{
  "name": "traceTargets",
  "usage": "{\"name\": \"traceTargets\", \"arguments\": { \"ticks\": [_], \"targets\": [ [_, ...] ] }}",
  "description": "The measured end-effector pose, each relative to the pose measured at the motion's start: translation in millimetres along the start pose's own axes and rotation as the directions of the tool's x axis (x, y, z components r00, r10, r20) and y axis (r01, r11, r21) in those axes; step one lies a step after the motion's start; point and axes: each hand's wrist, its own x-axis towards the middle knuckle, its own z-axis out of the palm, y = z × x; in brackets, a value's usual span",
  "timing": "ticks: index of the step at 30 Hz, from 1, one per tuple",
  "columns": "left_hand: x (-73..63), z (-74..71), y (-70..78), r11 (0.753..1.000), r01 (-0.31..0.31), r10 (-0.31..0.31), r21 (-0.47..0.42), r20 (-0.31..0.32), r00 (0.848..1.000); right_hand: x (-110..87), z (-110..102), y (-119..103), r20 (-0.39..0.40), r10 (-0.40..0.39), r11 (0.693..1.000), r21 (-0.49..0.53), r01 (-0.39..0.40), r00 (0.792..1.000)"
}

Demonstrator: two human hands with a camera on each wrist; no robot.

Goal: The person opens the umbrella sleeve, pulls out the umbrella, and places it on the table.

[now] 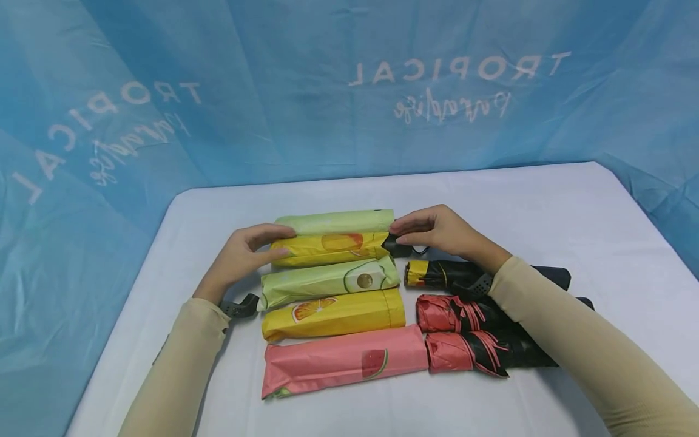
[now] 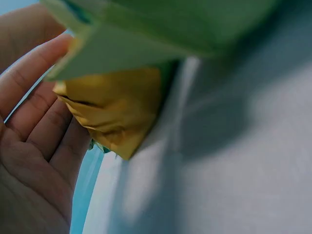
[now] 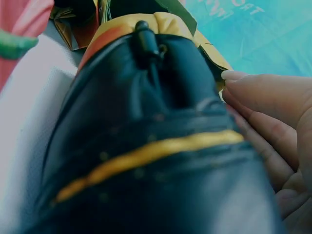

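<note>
Around the left end of a yellow umbrella sleeve (image 1: pixel 333 247) with a mango print, my left hand (image 1: pixel 243 255) holds thumb and fingers on either side. My right hand (image 1: pixel 437 229) pinches at the sleeve's right end, beside a short black piece (image 1: pixel 397 246) with a cord. The wrist views show the left fingers (image 2: pixel 41 105) near the crumpled yellow end (image 2: pixel 114 109) and the right thumb (image 3: pixel 263 92) at a yellow edge. Behind it lies a light green sleeve (image 1: pixel 338 221); in front, a green avocado sleeve (image 1: pixel 311 283).
Nearer lie a yellow orange-print sleeve (image 1: pixel 355 314) and a pink watermelon sleeve (image 1: pixel 327 365). Under my right forearm are a folded black-and-yellow umbrella (image 1: pixel 437 274) and two black-and-pink umbrellas (image 1: pixel 448 312). All lie on a white table (image 1: pixel 524 206) with blue printed cloth (image 1: pixel 327 121) behind.
</note>
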Motion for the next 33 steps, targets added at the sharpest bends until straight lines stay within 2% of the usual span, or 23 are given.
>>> {"name": "traceTargets", "arguments": {
  "ticks": [2,6,8,13,18,25,33],
  "targets": [
    [0.9,0.5,-3.0,1.0,0.01,-0.01,0.024,0.008,1.0,-0.4,0.3,0.7,0.004,-0.007,1.0,-0.016,0.007,1.0],
    [5.6,0.9,-19.0,0.997,0.025,-0.026,0.067,0.015,1.0,-0.6,0.7,1.3,0.005,-0.017,0.998,-0.055,0.017,1.0],
    [7.7,0.8,-28.3,0.996,0.033,-0.035,0.087,0.019,0.999,-0.5,1.0,1.6,0.014,-0.006,0.996,-0.092,0.007,1.0],
    [8.5,0.9,-37.1,0.994,0.036,-0.043,0.107,0.067,0.997,0.2,2.6,4.4,0.042,0.028,0.982,-0.189,-0.019,0.999],
    [7.2,1.1,-40.4,0.99,0.01,-0.022,0.141,0.081,0.997,0.6,6.2,5.8,0.044,0.044,0.959,-0.28,-0.03,0.998],
    [6.7,3.1,-37.9,0.985,0.055,-0.059,0.164,0.021,0.998,1.4,8.3,7.2,0.029,0.022,0.931,-0.366,-0.01,0.999],
    [7.0,4.5,-36.8,0.98,0.128,-0.127,0.154,-0.017,0.992,1.7,7.1,7.4,0.021,0.028,0.946,-0.323,-0.02,0.999]
  ]
}}
